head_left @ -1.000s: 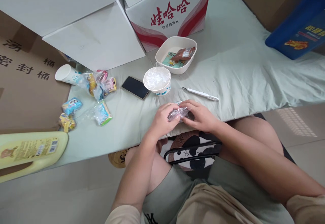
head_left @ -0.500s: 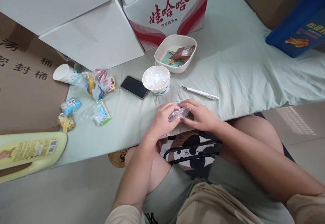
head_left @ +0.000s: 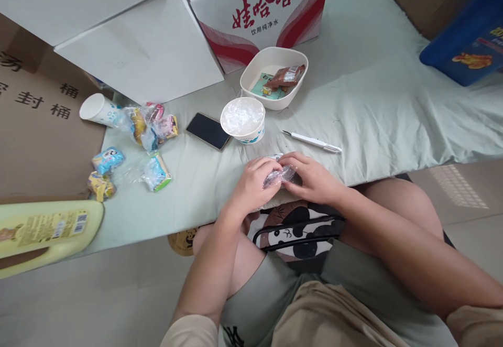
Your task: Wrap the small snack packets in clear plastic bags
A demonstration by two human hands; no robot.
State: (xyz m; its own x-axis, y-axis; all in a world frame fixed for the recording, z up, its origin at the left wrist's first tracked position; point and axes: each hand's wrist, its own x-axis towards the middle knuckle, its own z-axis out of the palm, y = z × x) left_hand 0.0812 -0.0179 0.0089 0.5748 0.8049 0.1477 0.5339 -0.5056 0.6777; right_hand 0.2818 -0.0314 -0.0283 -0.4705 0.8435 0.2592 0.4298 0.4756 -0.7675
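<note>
Both hands were closed on one clear, crinkly wrap [head_left: 278,177], right by the near edge of the surface [head_left: 192,195]. The left hand [head_left: 255,182] had its fingers and thumb pressed on one side of it, and the right hand [head_left: 310,179] held the other side the same way. The fingers hid much of it, so I could not tell what was in it. Just past the hands, farther from the near edge, stood a round paper bowl [head_left: 253,136] with shiny clear plastic in it. A white pen [head_left: 312,141] lay to its right, and a black phone [head_left: 207,130] lay just to its left. Behind the bowl was a white tub [head_left: 281,101] with a brown packet [head_left: 288,76] and a green packet [head_left: 260,86] inside, close to a big red and white box [head_left: 259,17]. Toward the left end of the surface, a paper cup [head_left: 94,110] lay on its side by some small wrapped snacks [head_left: 149,126]. A yellow jug [head_left: 51,231] lay at the near left corner.
</note>
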